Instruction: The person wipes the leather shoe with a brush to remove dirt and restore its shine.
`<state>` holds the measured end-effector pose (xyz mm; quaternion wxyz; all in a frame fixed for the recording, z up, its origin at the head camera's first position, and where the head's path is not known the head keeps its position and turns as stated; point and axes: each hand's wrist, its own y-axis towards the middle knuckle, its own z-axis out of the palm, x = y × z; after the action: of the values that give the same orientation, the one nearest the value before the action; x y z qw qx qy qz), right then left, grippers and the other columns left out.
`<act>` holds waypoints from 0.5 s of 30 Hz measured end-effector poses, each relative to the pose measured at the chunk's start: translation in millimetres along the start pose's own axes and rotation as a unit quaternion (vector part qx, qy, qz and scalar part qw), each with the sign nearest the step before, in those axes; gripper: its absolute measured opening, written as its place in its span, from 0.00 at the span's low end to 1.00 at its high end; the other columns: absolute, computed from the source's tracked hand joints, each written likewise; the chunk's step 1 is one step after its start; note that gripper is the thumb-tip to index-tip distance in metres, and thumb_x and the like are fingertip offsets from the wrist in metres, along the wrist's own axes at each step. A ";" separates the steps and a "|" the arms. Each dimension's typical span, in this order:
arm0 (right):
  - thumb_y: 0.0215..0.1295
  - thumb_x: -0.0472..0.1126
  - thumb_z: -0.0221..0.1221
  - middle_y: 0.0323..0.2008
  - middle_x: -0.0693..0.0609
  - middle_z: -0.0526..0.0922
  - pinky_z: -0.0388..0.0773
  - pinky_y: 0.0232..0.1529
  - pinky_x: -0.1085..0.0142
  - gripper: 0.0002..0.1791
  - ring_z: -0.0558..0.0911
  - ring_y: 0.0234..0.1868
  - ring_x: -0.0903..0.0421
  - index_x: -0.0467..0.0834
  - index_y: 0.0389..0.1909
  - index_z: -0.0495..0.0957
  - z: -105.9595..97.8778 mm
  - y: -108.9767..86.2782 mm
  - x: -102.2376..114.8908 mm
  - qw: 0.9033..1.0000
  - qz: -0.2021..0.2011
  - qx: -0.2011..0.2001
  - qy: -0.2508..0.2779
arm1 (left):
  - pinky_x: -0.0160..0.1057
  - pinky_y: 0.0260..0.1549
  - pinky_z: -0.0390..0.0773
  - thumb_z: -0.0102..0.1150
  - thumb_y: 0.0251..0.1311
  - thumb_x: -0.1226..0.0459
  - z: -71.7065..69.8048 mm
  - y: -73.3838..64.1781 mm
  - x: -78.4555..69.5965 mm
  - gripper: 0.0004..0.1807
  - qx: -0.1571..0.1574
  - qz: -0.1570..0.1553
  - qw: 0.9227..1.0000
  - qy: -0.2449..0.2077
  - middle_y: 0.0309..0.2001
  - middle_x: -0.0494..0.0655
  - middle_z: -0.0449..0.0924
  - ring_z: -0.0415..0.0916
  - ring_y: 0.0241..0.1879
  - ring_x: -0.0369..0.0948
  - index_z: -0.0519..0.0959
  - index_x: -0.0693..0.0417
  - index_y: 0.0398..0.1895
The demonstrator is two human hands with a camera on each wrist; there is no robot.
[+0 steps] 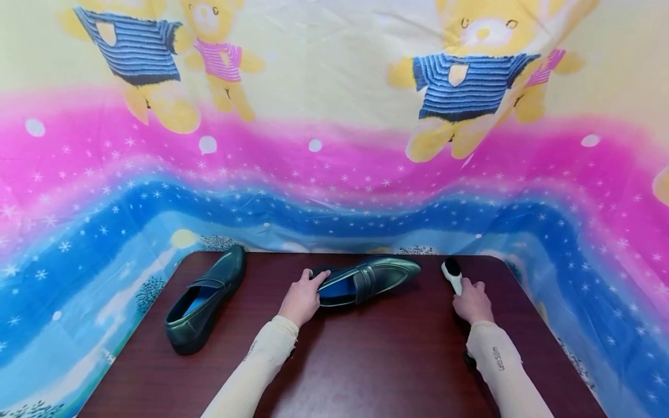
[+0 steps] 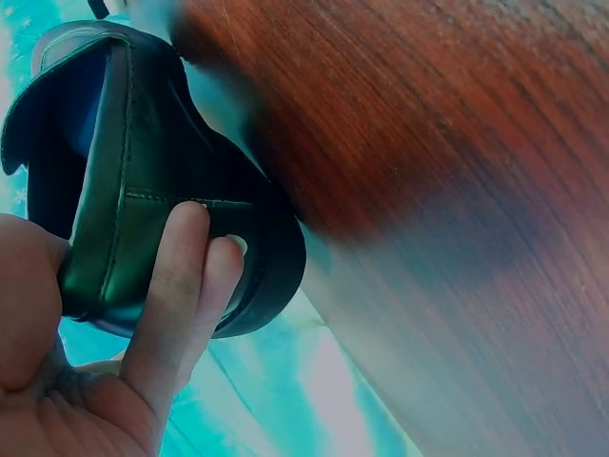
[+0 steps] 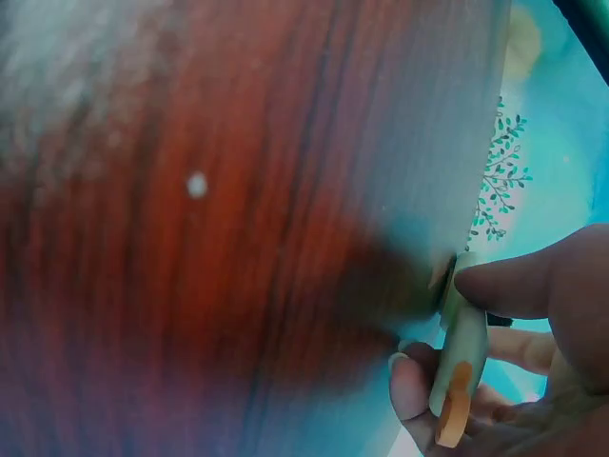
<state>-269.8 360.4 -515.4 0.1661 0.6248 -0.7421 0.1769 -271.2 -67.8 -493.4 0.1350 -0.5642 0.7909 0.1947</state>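
Note:
A dark green loafer (image 1: 387, 278) with a blue insole lies near the table's far edge, its pointed toe to the right. My left hand (image 1: 303, 297) grips this loafer at the heel; in the left wrist view two fingers (image 2: 176, 276) lie along the outside of the heel and the thumb is at the opening. Over on the right, my right hand (image 1: 473, 302) holds a small white-handled brush (image 1: 452, 275) with dark bristles. The right wrist view shows the brush handle (image 3: 461, 343) pinched between thumb and fingers, with an orange piece at its end.
A matching loafer (image 1: 206, 299) stands at the table's left side, its heel toward me. The dark red-brown wooden table (image 1: 366, 360) has rounded far corners. A bear-printed cloth (image 1: 334, 145) hangs behind the table and along its sides.

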 end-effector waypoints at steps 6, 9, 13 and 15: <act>0.73 0.38 0.57 0.55 0.17 0.68 0.74 0.49 0.34 0.34 0.75 0.49 0.26 0.23 0.71 0.59 -1.1 -0.8 -0.2 1.000 -0.009 -0.017 -0.023 | 0.36 0.21 0.77 0.60 0.68 0.72 -1.1 -2.5 -1.2 0.33 -0.002 -0.001 1.000 -0.002 0.63 0.65 0.72 0.64 0.11 0.40 0.71 0.42 0.75; 0.72 0.39 0.58 0.56 0.17 0.68 0.73 0.51 0.33 0.34 0.74 0.51 0.24 0.23 0.70 0.59 -0.2 -2.1 -1.0 0.999 -0.010 -0.017 -0.027 | 0.34 0.19 0.73 0.59 0.68 0.73 -0.7 -3.1 -1.0 0.33 0.000 0.000 1.000 -0.007 0.63 0.65 0.71 0.62 0.11 0.40 0.71 0.43 0.75; 0.71 0.40 0.60 0.55 0.17 0.68 0.74 0.50 0.33 0.35 0.74 0.50 0.24 0.23 0.70 0.60 2.9 -1.9 -2.8 0.999 -0.007 -0.023 -0.037 | 0.34 0.18 0.71 0.59 0.68 0.73 -0.3 -1.2 0.4 0.33 0.001 0.001 1.000 -0.005 0.63 0.65 0.72 0.62 0.11 0.40 0.71 0.43 0.75; 0.70 0.40 0.62 0.54 0.18 0.69 0.75 0.47 0.34 0.35 0.75 0.49 0.24 0.23 0.69 0.62 3.7 -1.3 -4.1 0.999 -0.006 -0.028 -0.040 | 0.34 0.19 0.72 0.59 0.68 0.72 -0.6 -0.2 0.6 0.33 0.002 0.001 1.000 -0.004 0.63 0.64 0.71 0.62 0.11 0.40 0.71 0.42 0.75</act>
<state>-267.9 362.1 -520.4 0.1546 0.6312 -0.7490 0.1295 -271.2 -68.7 -493.2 0.1393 -0.5620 0.7916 0.1953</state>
